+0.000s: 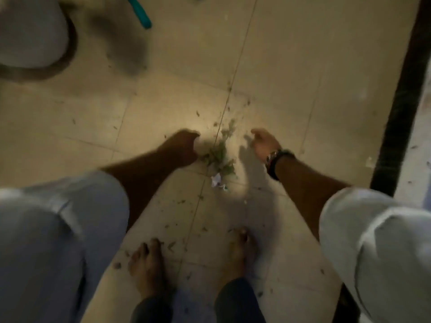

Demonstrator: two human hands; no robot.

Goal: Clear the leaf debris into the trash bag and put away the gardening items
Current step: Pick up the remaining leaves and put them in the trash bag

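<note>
A small heap of green leaf debris (219, 157) lies on the beige tiled floor (291, 66), with a crumpled white scrap (216, 179) at its near end. My left hand (184, 145) is down at the floor just left of the heap, fingers curved inward toward it. My right hand (263, 142), with a dark wristband, is just right of the heap, fingers also curved. Neither hand plainly holds anything; the frame is blurred. Loose leaf bits are scattered over the tiles around the heap and my bare feet (149, 264).
A teal tool handle (140, 12) lies at the top. A large pale round object with a dark rim (35, 38) fills the top left corner. A dark threshold strip (405, 89) runs along the right side.
</note>
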